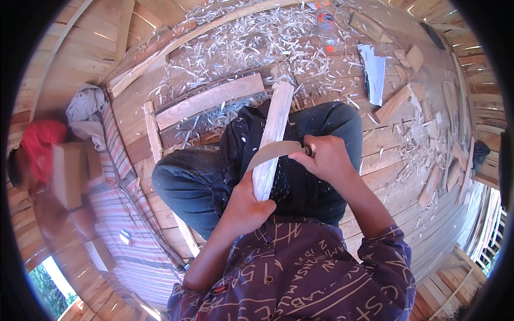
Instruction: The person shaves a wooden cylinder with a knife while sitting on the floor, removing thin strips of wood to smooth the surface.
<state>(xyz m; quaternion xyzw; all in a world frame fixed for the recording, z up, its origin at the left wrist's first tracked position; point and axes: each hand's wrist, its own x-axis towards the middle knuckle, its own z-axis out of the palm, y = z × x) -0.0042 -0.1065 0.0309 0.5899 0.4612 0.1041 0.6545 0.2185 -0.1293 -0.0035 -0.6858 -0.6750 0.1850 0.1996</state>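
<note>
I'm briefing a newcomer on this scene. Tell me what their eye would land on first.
First, at centre, the pale wooden stick gripped at its near end by the left hand, with the right hand laying a curved knife blade across it. Next, the white wood shavings strewn over the plank floor beyond the knees.

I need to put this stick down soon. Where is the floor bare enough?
Bare planks lie left of the flat board, toward the striped mat. Ahead, wood shavings cover the floor; offcuts crowd the right.
</note>
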